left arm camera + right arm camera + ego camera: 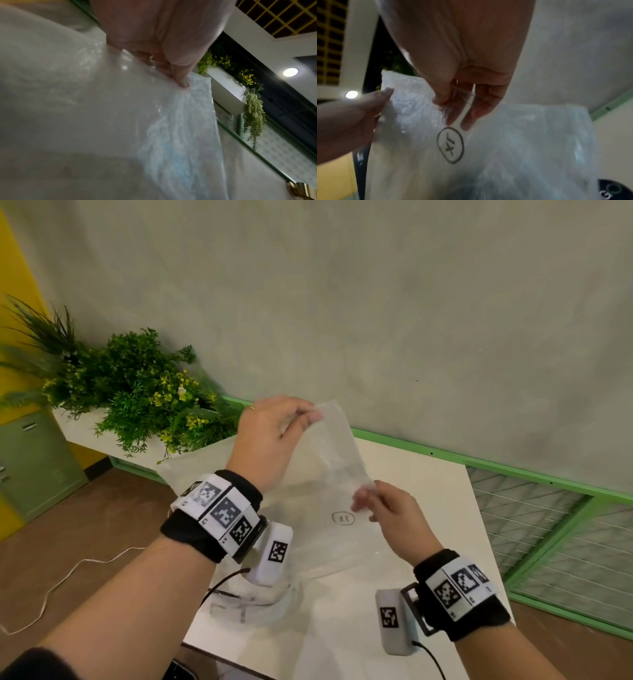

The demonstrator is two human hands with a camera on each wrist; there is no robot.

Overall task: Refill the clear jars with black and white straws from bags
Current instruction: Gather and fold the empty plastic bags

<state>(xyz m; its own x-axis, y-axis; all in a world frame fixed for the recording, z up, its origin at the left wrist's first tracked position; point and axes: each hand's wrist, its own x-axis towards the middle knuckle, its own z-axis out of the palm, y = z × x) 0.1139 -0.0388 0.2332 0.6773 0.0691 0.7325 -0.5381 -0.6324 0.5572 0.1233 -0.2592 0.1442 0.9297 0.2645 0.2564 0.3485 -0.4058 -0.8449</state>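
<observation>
A large clear plastic bag (337, 453) hangs above the white table (428, 508), held up by both hands. My left hand (274, 436) pinches its top edge between thumb and fingers, seen close in the left wrist view where the fingertips (181, 81) press the film (120, 121). My right hand (387, 508) pinches the bag's lower right edge; its fingers (471, 115) curl on the plastic (522, 135) just above a circled black mark (450, 145). No straws show inside the bag. A clear jar (260, 604) lies partly hidden under my left wrist.
A planter of green foliage (137, 395) stands at the back left on a white ledge. A green-framed wire fence (548, 525) runs along the right. A grey wall (376, 302) rises behind the table. A white cable (61, 580) trails on the brown floor.
</observation>
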